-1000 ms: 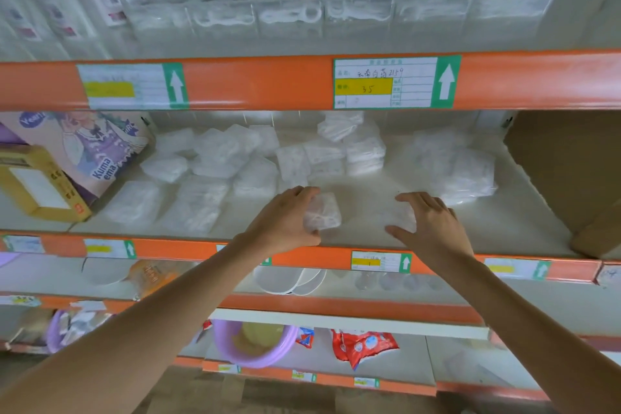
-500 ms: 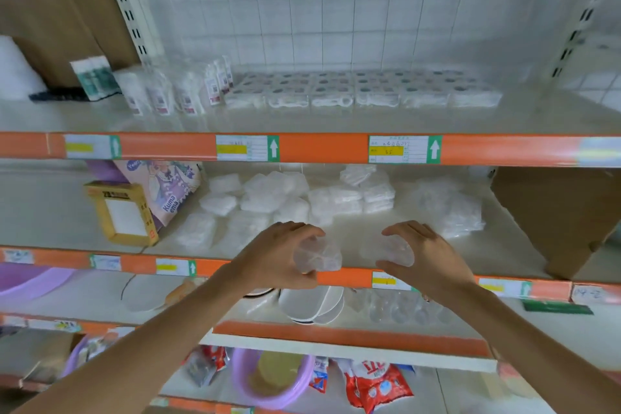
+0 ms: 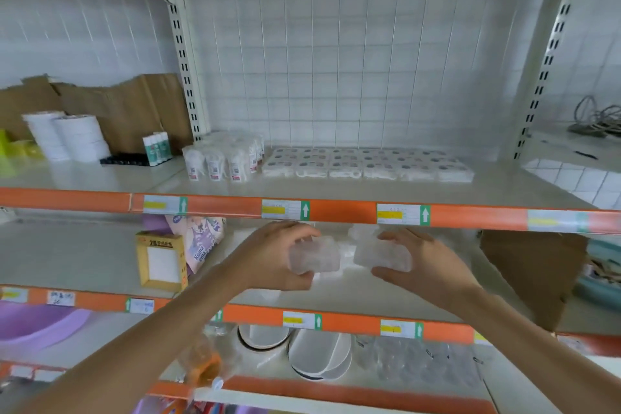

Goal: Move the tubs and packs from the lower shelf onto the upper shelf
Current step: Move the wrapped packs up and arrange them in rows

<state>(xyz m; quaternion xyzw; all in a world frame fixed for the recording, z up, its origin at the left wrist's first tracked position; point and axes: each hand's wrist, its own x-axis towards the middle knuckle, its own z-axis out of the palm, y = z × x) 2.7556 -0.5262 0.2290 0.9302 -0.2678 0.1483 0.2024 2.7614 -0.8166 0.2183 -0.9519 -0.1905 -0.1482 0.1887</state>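
Note:
My left hand (image 3: 268,254) grips a small clear plastic tub (image 3: 316,255), fingers over its top and thumb beneath. My right hand (image 3: 426,262) grips a second clear tub (image 3: 381,255) the same way. Both tubs hang side by side in the air, just below the orange front rail of the upper shelf (image 3: 336,190) and above the lower shelf (image 3: 84,259). More clear packs on the lower shelf lie mostly hidden behind my hands. On the upper shelf stand wrapped white bottles (image 3: 221,161) and a row of flat white packs (image 3: 366,165).
On the lower shelf a yellow box (image 3: 161,260) and a cartoon-printed pack (image 3: 201,239) stand at the left, a brown cardboard box (image 3: 531,272) at the right. Tape rolls (image 3: 67,136), small tubes (image 3: 156,148) and cardboard sit upper left. White bowls (image 3: 316,355) lie on the shelf underneath.
Both hands closed on a clear tub each, lifted them off the lower shelf and raised them to just under the upper shelf's rail. My view tilted upward.

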